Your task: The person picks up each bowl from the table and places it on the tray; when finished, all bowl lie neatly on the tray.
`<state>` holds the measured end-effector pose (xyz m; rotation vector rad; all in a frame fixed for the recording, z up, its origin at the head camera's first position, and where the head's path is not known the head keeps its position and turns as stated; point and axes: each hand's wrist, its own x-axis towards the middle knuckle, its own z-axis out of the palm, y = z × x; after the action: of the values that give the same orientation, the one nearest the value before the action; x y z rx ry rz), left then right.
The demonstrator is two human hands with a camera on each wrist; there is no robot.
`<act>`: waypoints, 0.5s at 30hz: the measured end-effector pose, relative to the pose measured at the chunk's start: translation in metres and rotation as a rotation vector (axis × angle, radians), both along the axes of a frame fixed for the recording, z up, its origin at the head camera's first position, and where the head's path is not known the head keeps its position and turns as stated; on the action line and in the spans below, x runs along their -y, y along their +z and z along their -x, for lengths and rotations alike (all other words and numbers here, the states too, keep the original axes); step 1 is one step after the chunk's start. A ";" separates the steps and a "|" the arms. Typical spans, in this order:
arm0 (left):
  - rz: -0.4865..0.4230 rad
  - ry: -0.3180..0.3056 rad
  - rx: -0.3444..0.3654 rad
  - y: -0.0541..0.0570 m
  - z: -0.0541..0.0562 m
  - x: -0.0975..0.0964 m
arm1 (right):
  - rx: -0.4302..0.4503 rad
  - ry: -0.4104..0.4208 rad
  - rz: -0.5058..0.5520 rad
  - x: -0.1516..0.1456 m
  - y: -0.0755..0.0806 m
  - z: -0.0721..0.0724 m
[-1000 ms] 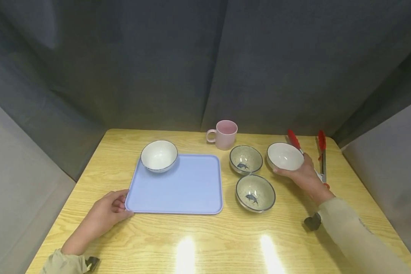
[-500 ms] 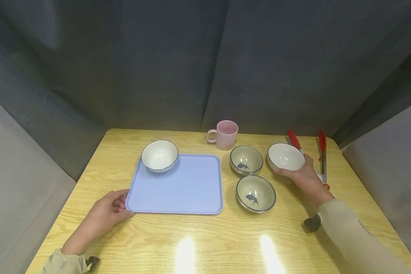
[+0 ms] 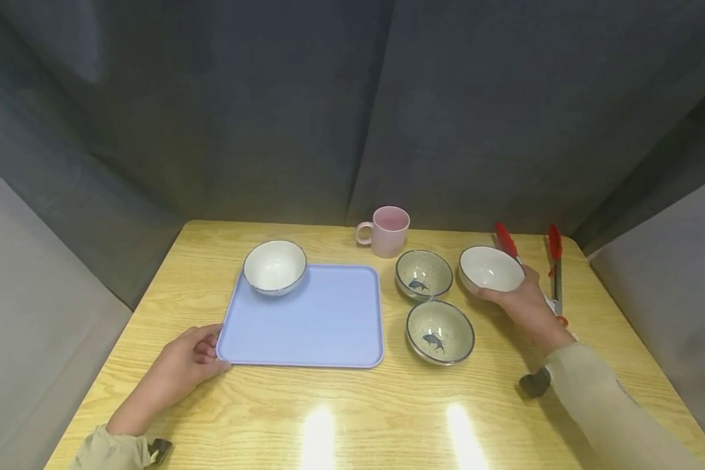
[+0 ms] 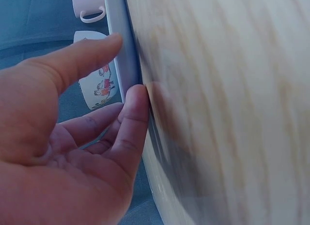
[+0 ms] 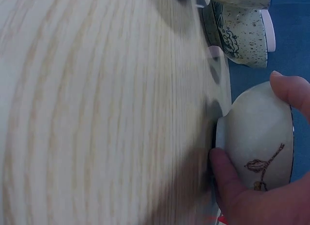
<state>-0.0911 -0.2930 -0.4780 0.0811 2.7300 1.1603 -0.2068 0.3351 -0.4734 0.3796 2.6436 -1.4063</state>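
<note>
White bowl [image 3: 487, 266] at right: gripped rim-to-base by right hand [image 3: 524, 305], likely for steadiness. Blue tray [image 3: 308, 326]: pinched at near left corner by left hand [image 3: 182, 365], probably against sliding.

A person's left arm [image 3: 134, 411], in a loose khaki cloth sleeve [image 3: 108, 450], reached forward, the bare left grip [image 3: 182, 359] turned palm inward, fingers bent and thumb set apart. The right arm [image 3: 602, 395], likewise sleeved, stretched farther ahead, its bare right grip [image 3: 519, 301] clasped.
</note>
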 end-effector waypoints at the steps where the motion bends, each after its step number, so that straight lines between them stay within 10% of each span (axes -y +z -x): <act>1: 0.000 0.000 0.000 0.000 0.000 0.000 | 0.000 0.001 -0.001 0.000 0.001 0.000; 15: 0.002 0.002 0.004 0.000 0.000 0.000 | -0.095 -0.008 0.000 0.003 0.022 0.003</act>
<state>-0.0915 -0.2927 -0.4781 0.0759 2.7287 1.1573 -0.2094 0.3323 -0.4516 0.3320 2.7190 -1.4624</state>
